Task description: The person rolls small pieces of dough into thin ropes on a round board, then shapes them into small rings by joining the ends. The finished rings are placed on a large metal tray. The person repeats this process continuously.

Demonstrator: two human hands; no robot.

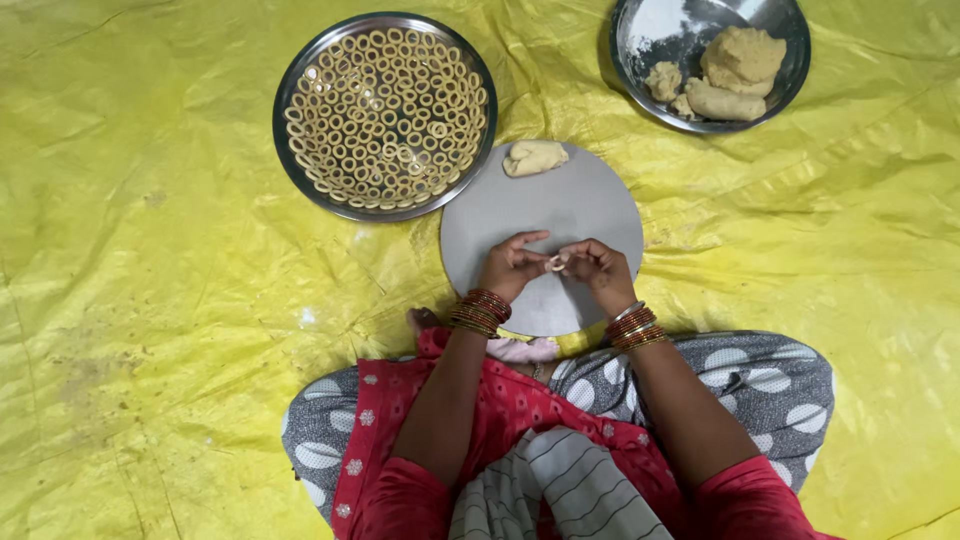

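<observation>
Dough ring: small, pale beige, thin strand bent into a loop; partly hidden by fingertips, so closure of the loop cannot be confirmed. It sits between the two hands, just above the near half of the round grey board.

Left hand: fingers pinching the ring's left side, index finger extended over it. Right hand: fingers curled and pinching the ring's right side. Both wrists carry stacked red and gold bangles.

Board lies on a yellow plastic sheet covering the floor. At its far edge: one folded lump of dough, well apart from the hands.

Far left, touching the board's rim: round steel plate, filled edge to edge with many similar dough rings in one layer.

Far right: steel bowl holding several larger dough lumps, with flour dusting on its bare side.
</observation>
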